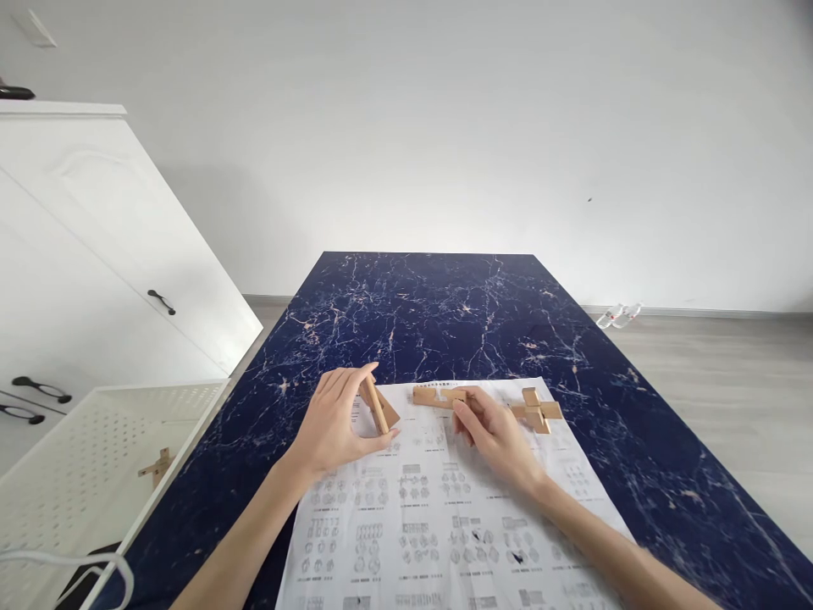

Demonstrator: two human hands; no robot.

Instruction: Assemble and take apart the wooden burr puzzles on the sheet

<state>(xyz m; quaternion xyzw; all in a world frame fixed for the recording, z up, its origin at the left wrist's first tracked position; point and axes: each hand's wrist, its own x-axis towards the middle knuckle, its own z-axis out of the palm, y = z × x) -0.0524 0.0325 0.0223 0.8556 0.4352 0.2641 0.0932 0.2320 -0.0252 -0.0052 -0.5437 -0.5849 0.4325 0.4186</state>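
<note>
My left hand (334,425) pinches a straight tan wooden stick (377,407); my right hand (490,428) grips a notched tan wooden bar (426,396), printed white paper (394,508) beneath.

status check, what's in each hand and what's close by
Left hand: wood piece between thumb and fingers. Right hand: on notched bar. Close by: wooden cross beside right hand. Printed sheet beneath.

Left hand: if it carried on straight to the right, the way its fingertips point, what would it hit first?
Probably the notched wooden piece in the right hand, across a strip of printed sheet. Height is unclear from this one view, so it might pass above.
</note>
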